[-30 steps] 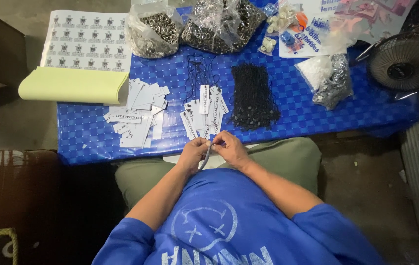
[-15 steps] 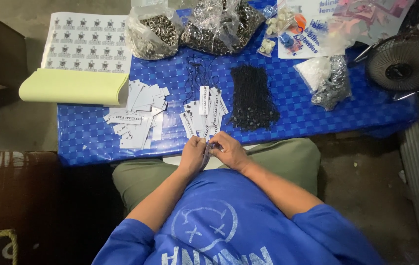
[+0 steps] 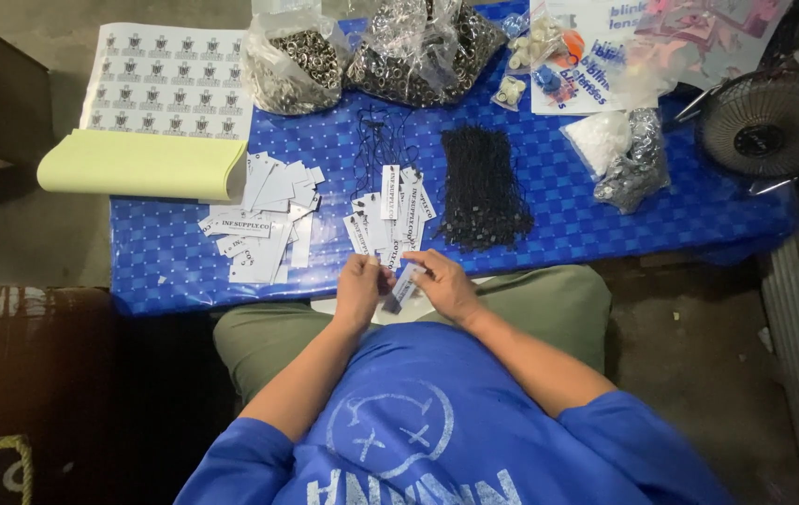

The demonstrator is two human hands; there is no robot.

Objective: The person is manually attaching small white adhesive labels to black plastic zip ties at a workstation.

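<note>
Both hands meet at the near tabletop edge: the left hand (image 3: 359,288) and right hand (image 3: 446,285) pinch one white paper tag (image 3: 403,285) between them. Just beyond lies a small fan of strung tags (image 3: 390,217), seemingly finished. Left of the hands, a larger loose tag pile (image 3: 264,220) apparently waits, with a black string bundle (image 3: 482,187) right.

My left hand (image 3: 360,288) and right hand (image 3: 444,285) meet just above my lap, fingers curled and pinching toward each other at twelve o'clock, both bare forearms angling in from seven and five o'clock.
</note>
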